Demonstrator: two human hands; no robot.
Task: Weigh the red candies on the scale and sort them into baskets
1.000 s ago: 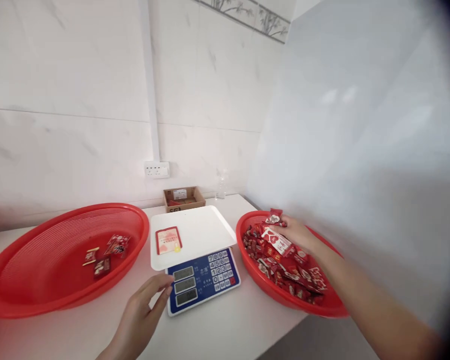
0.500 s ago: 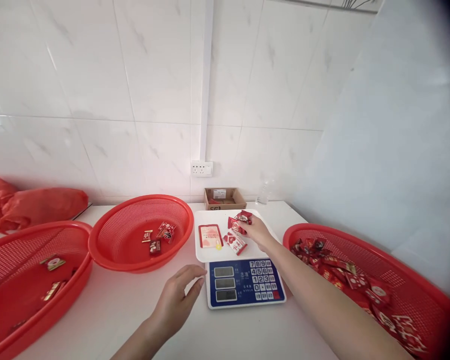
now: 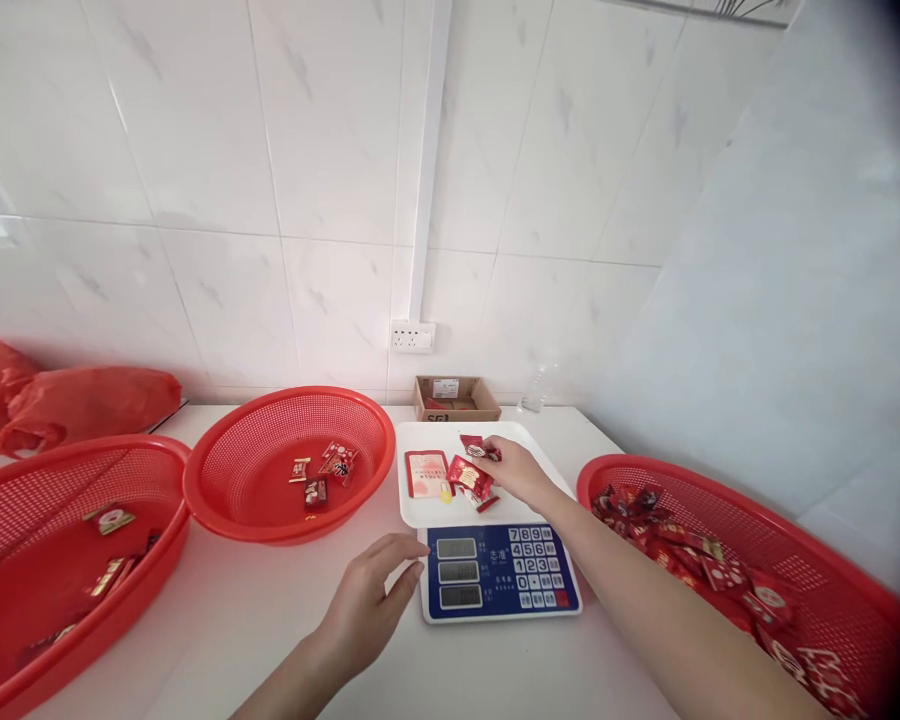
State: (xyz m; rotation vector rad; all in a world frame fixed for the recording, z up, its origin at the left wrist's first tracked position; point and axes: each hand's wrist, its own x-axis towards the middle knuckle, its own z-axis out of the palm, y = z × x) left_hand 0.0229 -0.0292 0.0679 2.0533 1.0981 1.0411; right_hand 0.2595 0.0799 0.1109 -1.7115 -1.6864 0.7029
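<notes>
Right grip (image 3: 517,470): pinching red-wrapped candy (image 3: 475,449), lower centre
Left grip (image 3: 367,600): narrow gap, lower centre, beside digital scale (image 3: 499,575)
Rightmost basket (image 3: 645,463): lower right, holding candies (image 3: 671,548)

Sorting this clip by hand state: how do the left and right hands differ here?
The right hand pinches a red-wrapped candy; the left hand shows nothing held, thumb and forefinger apart. The right hand is over the white tray; the left hand is at the left edge of the blue panel. Both are bare.
</notes>
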